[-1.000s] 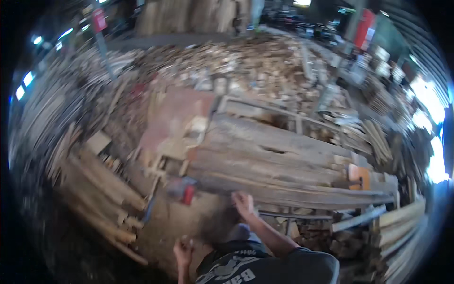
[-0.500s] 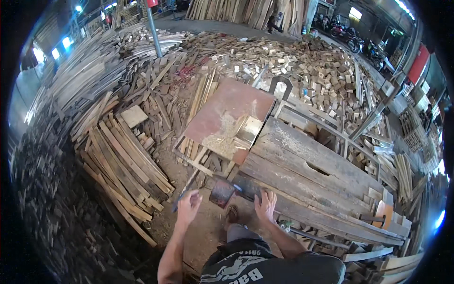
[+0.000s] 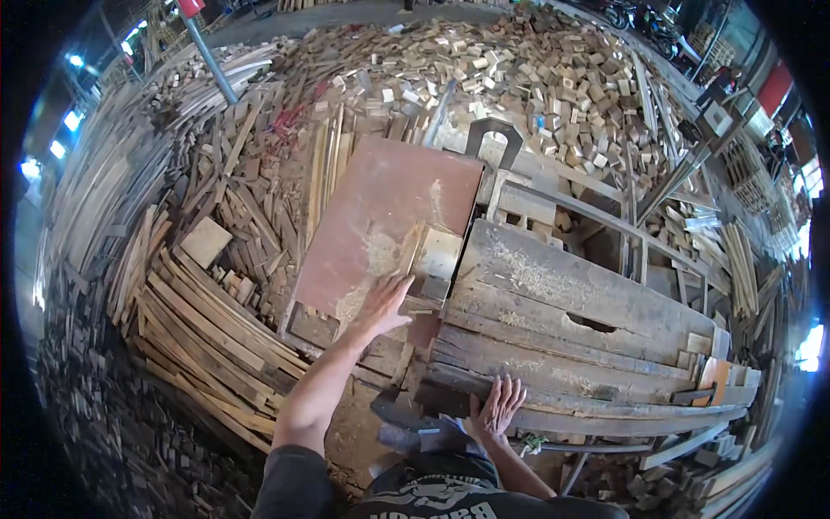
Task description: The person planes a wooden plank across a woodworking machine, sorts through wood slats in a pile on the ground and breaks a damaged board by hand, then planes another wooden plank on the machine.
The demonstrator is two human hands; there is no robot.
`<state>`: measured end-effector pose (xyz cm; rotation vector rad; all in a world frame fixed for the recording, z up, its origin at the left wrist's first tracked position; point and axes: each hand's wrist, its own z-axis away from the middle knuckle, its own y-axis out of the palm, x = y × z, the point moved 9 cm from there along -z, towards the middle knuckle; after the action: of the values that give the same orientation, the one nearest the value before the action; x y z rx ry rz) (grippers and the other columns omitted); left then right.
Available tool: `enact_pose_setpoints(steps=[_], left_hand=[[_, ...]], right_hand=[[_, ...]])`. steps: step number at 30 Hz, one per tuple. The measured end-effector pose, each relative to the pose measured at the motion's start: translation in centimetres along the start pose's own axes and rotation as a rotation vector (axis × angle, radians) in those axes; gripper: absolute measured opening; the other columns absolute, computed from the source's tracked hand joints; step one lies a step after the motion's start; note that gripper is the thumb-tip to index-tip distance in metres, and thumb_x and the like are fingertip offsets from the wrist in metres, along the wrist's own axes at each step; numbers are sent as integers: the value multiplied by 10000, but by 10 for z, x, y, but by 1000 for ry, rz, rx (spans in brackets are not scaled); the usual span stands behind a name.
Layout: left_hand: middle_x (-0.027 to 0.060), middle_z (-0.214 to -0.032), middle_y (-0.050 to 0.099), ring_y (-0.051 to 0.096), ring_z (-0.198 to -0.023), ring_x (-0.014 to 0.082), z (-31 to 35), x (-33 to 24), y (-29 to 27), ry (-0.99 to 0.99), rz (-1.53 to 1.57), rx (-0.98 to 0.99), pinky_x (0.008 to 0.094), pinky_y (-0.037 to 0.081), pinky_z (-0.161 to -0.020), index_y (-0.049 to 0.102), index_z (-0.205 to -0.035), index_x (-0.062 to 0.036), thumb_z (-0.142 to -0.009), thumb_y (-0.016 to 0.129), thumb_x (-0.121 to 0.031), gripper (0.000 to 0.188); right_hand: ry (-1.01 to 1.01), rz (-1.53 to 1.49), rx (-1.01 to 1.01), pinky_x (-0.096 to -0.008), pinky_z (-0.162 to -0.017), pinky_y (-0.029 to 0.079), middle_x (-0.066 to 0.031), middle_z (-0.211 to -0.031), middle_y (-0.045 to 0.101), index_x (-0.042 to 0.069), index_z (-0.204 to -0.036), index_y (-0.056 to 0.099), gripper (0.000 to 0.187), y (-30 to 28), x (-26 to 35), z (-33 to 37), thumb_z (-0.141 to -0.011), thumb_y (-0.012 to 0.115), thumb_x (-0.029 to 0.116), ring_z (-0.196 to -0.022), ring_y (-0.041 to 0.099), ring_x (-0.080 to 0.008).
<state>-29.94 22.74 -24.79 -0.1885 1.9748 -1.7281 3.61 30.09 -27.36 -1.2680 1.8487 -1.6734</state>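
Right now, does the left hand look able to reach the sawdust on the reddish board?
Probably yes: the left hand is at the near edge of the reddish board, close to the sawdust, with nothing visible between.

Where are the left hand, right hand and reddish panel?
Left hand [image 3: 383, 303], head view: back of the hand.
Right hand [image 3: 496, 410], head view: back of the hand.
Reddish panel [image 3: 385, 189], head view: its bare far part.

- The bare left fingers [image 3: 399, 286] hide part of the flat reddish-brown panel [image 3: 389, 186]; contact cannot be told.
- The red sign [image 3: 191, 7] on the slanting grey pole [image 3: 208, 57] is cut off above.
- Dark motorcycles [image 3: 650, 23], upper right, are too small for detail.
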Motion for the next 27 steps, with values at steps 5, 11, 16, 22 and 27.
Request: enact_pose_setpoints(steps=[5,11,16,22,27], left_hand=[[169,-1478,420,356,-1401,321,-41,-4,33,128,-16,32,489,270,-1181,316,-1494,-22,-565,923,-370,1163],[208,-1427,478,456,-1314,341,-51,-3,71,149,-96,190,480,336,-1132,296,-1504,-28,-582,876,-189,1101],[203,-1413,464,448,-1293,369,-37,2,89,20,-43,304,506,337,-1111,318,-1478,-46,-665,825,-237,977],[230,-1318,536,519,-1197,404,-13,12,69,-63,-61,147,487,404,-1056,352,-1434,-16,-674,803,-302,929],[215,-1070,657,649,-961,382,38,3,24,-29,213,318,475,542,-881,481,-1311,15,-702,770,-459,824]], right_hand=[[58,14,58,-695,-1117,195,-256,-1411,422,2,-1399,430,725,11,-4,1,-863,653,434,-1360,316,-506],[60,-9,40,-693,-1116,200,-245,-1416,425,21,-1400,437,748,7,-3,-3,-817,707,403,-1360,322,-496],[83,-5,15,-691,-1114,203,-249,-1400,439,13,-1365,470,724,4,-6,-3,-795,731,377,-1361,321,-491],[69,-2,-10,-674,-1126,203,-259,-1376,457,-12,-1337,491,707,2,8,-11,-802,706,396,-1336,347,-494],[109,83,-48,-650,-1147,202,-261,-1359,463,-17,-1306,506,696,-5,6,-2,-824,634,468,-1337,355,-480]])
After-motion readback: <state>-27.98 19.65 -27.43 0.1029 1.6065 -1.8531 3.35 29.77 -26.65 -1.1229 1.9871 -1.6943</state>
